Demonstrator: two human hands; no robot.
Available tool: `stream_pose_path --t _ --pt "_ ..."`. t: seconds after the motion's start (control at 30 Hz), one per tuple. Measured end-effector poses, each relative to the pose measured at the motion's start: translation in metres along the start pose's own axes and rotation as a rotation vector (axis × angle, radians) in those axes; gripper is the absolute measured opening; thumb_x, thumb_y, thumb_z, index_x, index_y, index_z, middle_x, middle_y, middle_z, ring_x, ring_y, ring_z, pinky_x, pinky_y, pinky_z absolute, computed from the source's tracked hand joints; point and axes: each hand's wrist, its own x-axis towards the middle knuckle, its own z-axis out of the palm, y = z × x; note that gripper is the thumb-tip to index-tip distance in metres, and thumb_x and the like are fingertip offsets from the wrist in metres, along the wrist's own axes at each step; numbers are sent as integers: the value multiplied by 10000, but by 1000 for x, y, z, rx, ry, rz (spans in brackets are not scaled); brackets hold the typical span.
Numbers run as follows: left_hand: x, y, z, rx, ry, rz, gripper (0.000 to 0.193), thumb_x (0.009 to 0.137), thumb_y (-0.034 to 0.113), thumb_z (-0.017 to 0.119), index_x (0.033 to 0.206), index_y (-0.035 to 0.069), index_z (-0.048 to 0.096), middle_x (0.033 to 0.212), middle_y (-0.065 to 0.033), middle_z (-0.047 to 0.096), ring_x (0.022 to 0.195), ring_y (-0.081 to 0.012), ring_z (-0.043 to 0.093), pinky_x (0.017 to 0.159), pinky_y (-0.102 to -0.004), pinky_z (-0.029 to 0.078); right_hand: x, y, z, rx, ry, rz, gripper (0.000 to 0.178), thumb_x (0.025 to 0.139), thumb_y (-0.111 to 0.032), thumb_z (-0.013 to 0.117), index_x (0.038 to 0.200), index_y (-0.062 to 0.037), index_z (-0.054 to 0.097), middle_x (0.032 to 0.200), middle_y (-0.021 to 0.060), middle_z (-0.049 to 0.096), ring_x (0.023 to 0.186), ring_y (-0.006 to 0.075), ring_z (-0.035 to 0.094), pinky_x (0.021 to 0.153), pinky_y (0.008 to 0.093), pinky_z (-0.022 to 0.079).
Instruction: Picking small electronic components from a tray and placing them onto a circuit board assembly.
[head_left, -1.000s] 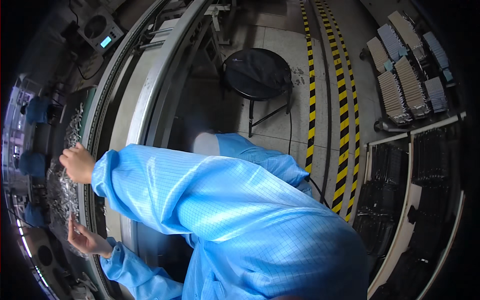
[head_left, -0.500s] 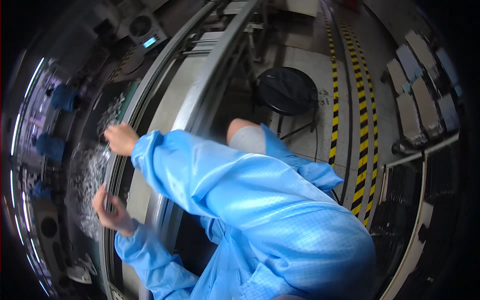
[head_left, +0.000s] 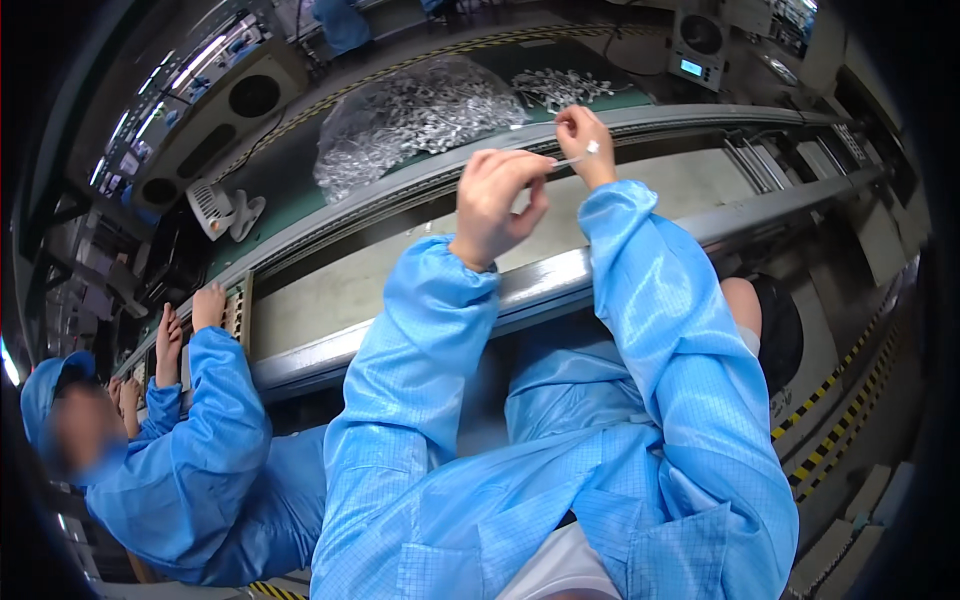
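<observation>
Above the conveyor line [head_left: 690,185], my left hand [head_left: 495,205] pinches a short thin white cable [head_left: 572,160] between thumb and fingertips. A small white connector is at the cable's free end, in front of my right wrist. My right hand [head_left: 585,135] is just beyond and to the right, its fingers curled in near the rail; whatever they hold, if anything, is hidden. Behind the rail lie a clear plastic bag [head_left: 410,115] full of small white and silvery parts and a loose pile of similar parts [head_left: 560,88], the pile nearest to my right hand.
At the left a co-worker [head_left: 190,470] in blue has both hands over the line, near a slotted tray [head_left: 240,312]. A white device [head_left: 215,210] stands on the green bench [head_left: 285,200]. A machine with a lit display [head_left: 697,45] is at the back right; a black stool [head_left: 775,330] is beside me.
My view has swung left, bringing the co-worker in. Both hands have drawn closer together over the line, and the white cable now shows at my left fingertips.
</observation>
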Motion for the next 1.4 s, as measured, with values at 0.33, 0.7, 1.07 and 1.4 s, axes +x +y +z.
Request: stream_pose_path --t 0.33,0.7,1.07,1.4 --pt "0 -1 7 30 -57 -67 308 739 -95 680 1007 56 656 992 -66 723 905 -251 676 797 -363 490 7 -11 7 -45 3 16 73 830 -121 615 881 -84 652 879 114 642 783 326 651 673 410 524" --pt "-11 13 5 -133 -112 -201 280 832 -167 594 1055 2 595 963 -156 694 883 -274 653 780 -357 539 55 58 -68 -149 126 -208 57 826 -77 616 875 -94 640 864 70 630 750 303 639 661 409 520" --pt "-17 15 7 -249 -230 -238 231 894 -93 550 1100 9 580 990 -187 696 952 -302 613 880 -425 478 96 130 -112 -258 317 -98 60 858 -111 623 901 -89 659 841 56 643 715 248 652 646 347 529" --pt "-11 20 2 -179 -337 -230 378 753 -142 677 1062 61 598 1017 -123 718 886 -280 650 797 -406 485 92 117 -111 -107 311 -210 107 861 -74 632 949 -42 683 873 103 670 746 238 651 690 327 520"
